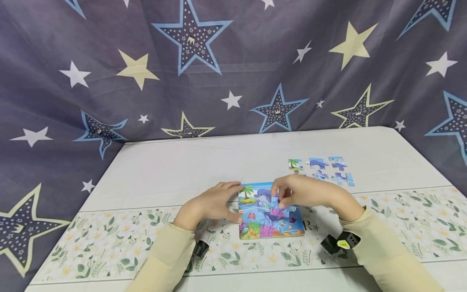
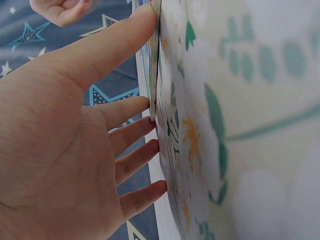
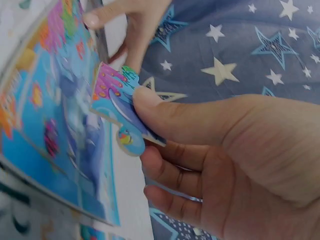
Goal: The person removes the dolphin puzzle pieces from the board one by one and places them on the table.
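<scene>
A square puzzle board [image 1: 251, 209] with a sea picture of dolphins, a palm tree, a crab and coral lies on the table. My left hand [image 1: 215, 202] rests at the board's left side, fingers spread; in the left wrist view its thumb and fingertips touch the edge. Over the right half of the board, my right hand [image 1: 306, 190] pinches a puzzle piece [image 3: 120, 100] between thumb and fingers. Pink coral, a blue-purple shape and a rounded tab with a small fish show on that piece. It is tilted, held close above the picture.
Several loose puzzle pieces [image 1: 317, 163] lie in rows behind the board to the right, one partly hidden by my right hand. A floral strip [image 1: 146, 231] crosses the white table [image 1: 204, 162]. Behind hangs a dark star-patterned curtain [image 1: 255, 61].
</scene>
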Tool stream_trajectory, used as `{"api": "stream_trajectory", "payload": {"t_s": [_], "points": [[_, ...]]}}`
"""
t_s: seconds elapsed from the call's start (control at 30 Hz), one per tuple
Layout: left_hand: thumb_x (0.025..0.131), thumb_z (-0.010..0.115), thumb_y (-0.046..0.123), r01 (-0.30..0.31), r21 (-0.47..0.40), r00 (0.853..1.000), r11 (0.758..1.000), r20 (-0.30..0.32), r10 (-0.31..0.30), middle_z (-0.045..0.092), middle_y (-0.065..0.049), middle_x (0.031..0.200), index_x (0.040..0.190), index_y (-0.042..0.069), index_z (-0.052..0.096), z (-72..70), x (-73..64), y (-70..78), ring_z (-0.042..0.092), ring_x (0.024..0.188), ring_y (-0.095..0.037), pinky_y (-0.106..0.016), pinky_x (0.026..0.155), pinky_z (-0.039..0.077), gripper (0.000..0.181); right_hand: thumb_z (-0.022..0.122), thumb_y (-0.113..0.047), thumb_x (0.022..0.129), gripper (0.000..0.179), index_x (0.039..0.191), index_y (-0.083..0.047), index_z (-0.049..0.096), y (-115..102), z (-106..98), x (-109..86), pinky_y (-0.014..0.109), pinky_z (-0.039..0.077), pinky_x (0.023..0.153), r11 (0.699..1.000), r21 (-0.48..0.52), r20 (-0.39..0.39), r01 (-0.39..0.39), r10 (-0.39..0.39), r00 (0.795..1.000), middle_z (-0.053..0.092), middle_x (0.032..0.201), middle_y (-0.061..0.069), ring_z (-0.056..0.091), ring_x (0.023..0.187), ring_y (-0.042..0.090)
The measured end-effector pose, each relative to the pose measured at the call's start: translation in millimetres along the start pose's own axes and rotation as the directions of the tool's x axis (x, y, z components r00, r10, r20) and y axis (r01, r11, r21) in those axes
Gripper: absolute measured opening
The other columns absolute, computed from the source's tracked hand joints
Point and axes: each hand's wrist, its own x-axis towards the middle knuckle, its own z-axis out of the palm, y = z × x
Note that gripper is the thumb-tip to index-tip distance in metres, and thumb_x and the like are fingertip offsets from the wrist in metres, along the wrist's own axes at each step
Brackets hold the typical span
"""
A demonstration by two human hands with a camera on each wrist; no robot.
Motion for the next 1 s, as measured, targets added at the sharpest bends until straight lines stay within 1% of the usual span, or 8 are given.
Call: {"api": "stream_trajectory", "payload": {"t_s": [0.2,0.4,0.67,0.87,1.0], "points": [[0.083,0.079,0.045,-0.008,-0.001,1.0,1.0,0.003,0.008,0.021,0.001,0.163,0.158,0.02,0.028,0.3,0.0,-0.3,0.017,0.149,-0.026,-0.053,0.118,0.021,0.094,0.071,-0.006,0.091,0.016,0.106,-0.006,0.065,6.0,-13.9,-9.5,0.029,0.051,0.062,1.0,0.005,-0.032,-0.028,0.028,0.999,0.064,0.082,-0.004,0.058,0.07,0.012],[0.083,0.079,0.045,-0.007,-0.007,1.0,1.0,0.002,0.007,0.022,0.0,0.163,0.158,0.02,0.029,-0.1,-0.4,-0.2,0.018,0.149,-0.027,-0.053,0.118,0.021,0.093,0.069,-0.003,0.092,0.014,0.104,-0.007,0.064,11.8,-23.0,-16.2,0.031,0.052,0.065,1.0,-0.003,-0.043,-0.031,0.031,0.999,0.066,0.083,-0.004,0.061,0.074,0.013],[0.083,0.079,0.044,-0.008,-0.018,1.0,1.0,-0.002,0.008,0.022,0.0,0.163,0.158,0.02,0.029,0.8,-0.5,-0.6,0.018,0.149,-0.027,-0.053,0.117,0.022,0.093,0.069,-0.002,0.091,0.012,0.103,-0.004,0.065,19.9,-30.4,-21.9,0.031,0.051,0.065,0.999,-0.008,-0.064,-0.035,0.034,0.997,0.065,0.083,-0.003,0.06,0.074,0.015],[0.083,0.079,0.044,-0.011,-0.016,1.0,1.0,-0.002,0.011,0.021,-0.001,0.163,0.158,0.02,0.029,1.1,-0.3,-1.3,0.018,0.149,-0.027,-0.053,0.117,0.022,0.093,0.068,0.001,0.091,0.012,0.102,-0.004,0.065,25.8,-35.2,-25.6,0.03,0.051,0.064,0.998,0.017,-0.049,-0.063,0.063,0.997,0.063,0.081,-0.001,0.058,0.072,0.015],[0.083,0.079,0.044,-0.014,-0.02,1.0,1.0,-0.002,0.014,0.021,-0.001,0.163,0.158,0.02,0.029,0.6,-0.7,-0.9,0.018,0.149,-0.027,-0.053,0.117,0.022,0.093,0.067,0.002,0.092,0.013,0.104,-0.002,0.065,30.4,-38.7,-28.0,0.03,0.049,0.062,0.997,0.023,-0.038,-0.078,0.079,0.996,0.062,0.081,0.0,0.056,0.071,0.016]]}}
